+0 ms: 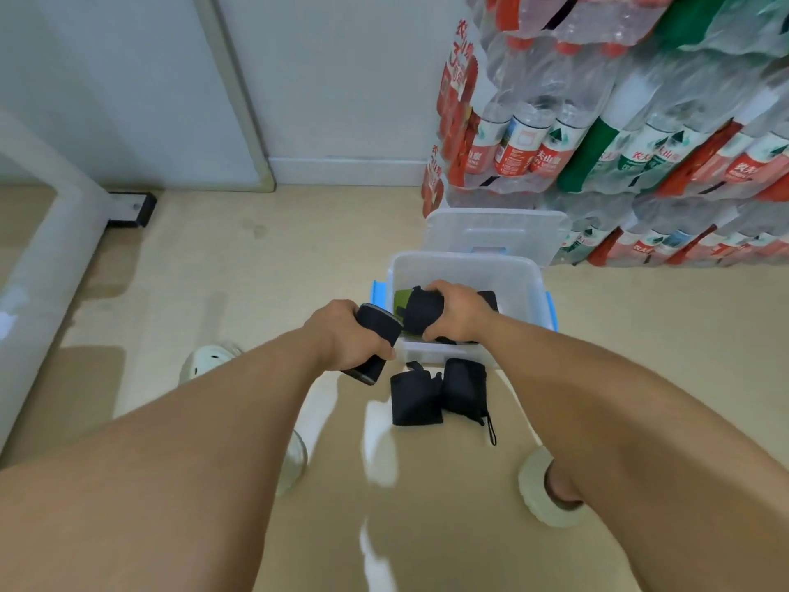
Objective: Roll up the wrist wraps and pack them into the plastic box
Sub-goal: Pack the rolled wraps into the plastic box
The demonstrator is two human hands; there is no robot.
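Head view: left hand (pixel 341 335) grips one rolled wrap (pixel 375 335), right hand (pixel 459 311) lowers another roll (pixel 422 311) into plastic box (pixel 525 284) for packing.

Both arms outstretched, left hand (pixel 341 335) and right hand (pixel 459 311) clenched.

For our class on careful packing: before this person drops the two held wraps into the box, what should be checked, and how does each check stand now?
1. Box open, lid off behind it: ok.
2. Left hand grips a rolled wrap: ok.
3. Right hand holds its wrap over the box: ok.
4. Room left inside: cannot tell.
5. All wraps packed: not ok, two on the floor.
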